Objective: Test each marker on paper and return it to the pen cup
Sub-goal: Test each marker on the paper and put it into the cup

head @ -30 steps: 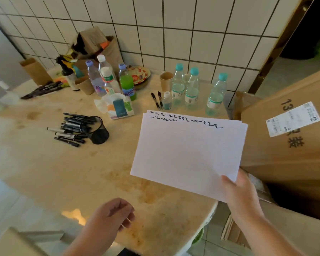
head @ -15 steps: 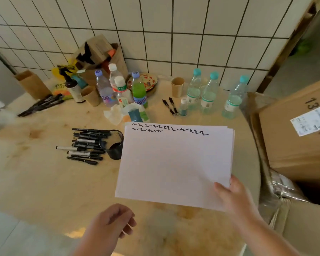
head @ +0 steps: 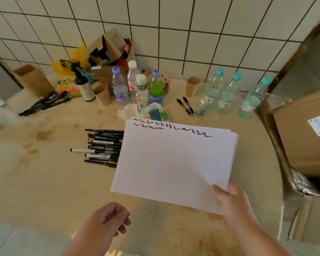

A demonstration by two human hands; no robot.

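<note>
Two bare forearms reach forward from the bottom of the view. The right hand is raised ahead of the body, thumb on top and fingers underneath, pinching the near right corner of a stack of paper. The left hand hangs lower and closer in, back upward, fingers loosely curled inward, holding nothing.

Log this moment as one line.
right hand: holds paper stack, scribbled top edge | left hand: empty, loosely curled | markers: lying on counter, partly under paper
</note>
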